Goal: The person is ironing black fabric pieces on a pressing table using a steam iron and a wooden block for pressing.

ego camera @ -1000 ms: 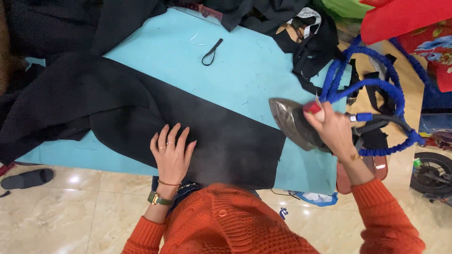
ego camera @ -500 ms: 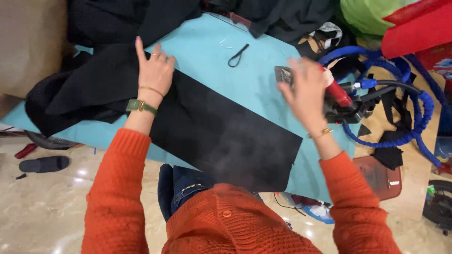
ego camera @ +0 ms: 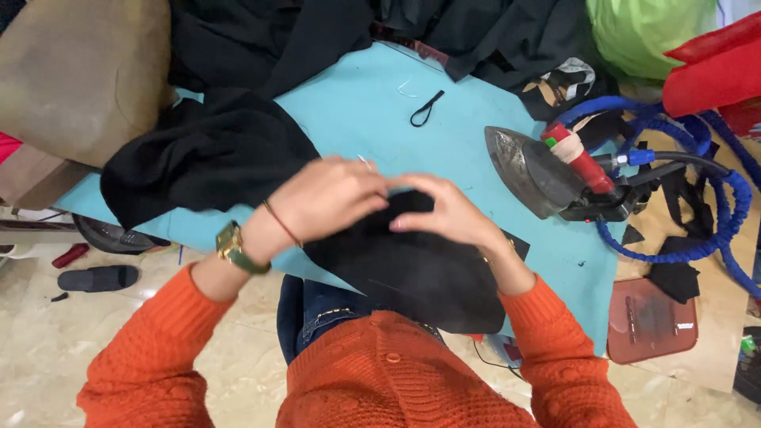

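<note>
Turquoise work surface (ego camera: 372, 103) takes up most of the view, with heaps of black cloth (ego camera: 238, 47) piled along its far edge and a bunched black garment (ego camera: 202, 158) spilling over its left side. Nearer the person, a black fabric piece (ego camera: 420, 269) lies at the close edge of the surface, partly over the lap, and both hands are on its upper edge: the left hand (ego camera: 329, 198) and the right hand (ego camera: 444, 210) meet there with fingers curled down, apparently pinching or folding the cloth, though how tightly each one grips cannot be told from above. To the right, well apart from the hands, a steam iron (ego camera: 547, 170) rests tilted on its side, soleplate turned toward the fabric, with a blue coiled hose (ego camera: 697, 246) looping off behind it. A small black loop (ego camera: 426, 107) lies alone farther up. The risk, as I judge it (the iron may be hot), is a sleeve or the fabric brushing that exposed soleplate, or a tug on the hose tipping it over.
</note>
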